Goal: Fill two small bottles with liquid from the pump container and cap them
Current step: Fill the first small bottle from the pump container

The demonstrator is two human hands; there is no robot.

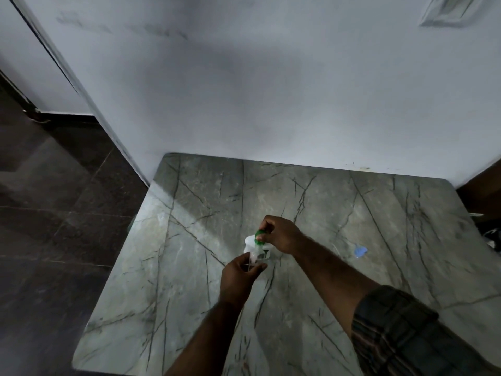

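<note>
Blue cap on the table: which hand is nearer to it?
Right. The right hand, on the green pump head, is left of the blue cap; the left hand, holding a small clear bottle, is farther left.

On the grey veined marble table (189,240), the right hand (280,234) grips the green pump head (259,236) of the white pump container (250,246), the left hand (238,278) holds a small clear bottle (253,260) just below the pump, and a blue cap (360,251) lies well to the container's right.

White, green-pumped container (250,244) above clear bottle (253,260)
</note>
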